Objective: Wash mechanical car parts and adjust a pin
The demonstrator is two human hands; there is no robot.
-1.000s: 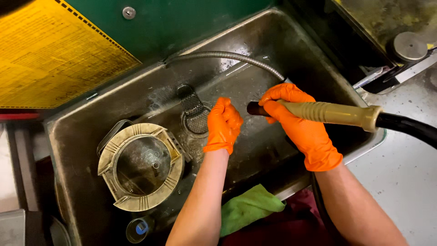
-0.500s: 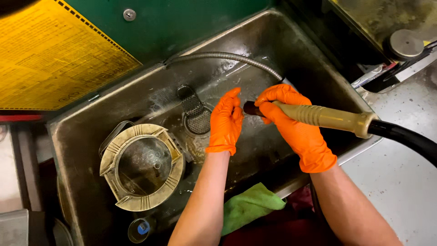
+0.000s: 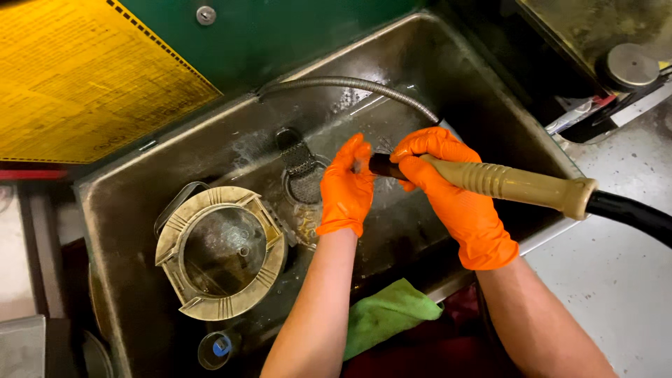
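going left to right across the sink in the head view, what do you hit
round tan ring-shaped part → drain strainer → left hand in an orange glove → right hand in an orange glove → tan ribbed handle → black hose

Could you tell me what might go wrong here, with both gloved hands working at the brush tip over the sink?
The left hand sits right at the dark tip of the tan-handled brush held by the right hand, so spray may splash out of the wet sink. The black hose hangs over the rim and could snag. The green cloth near the edge might slip.
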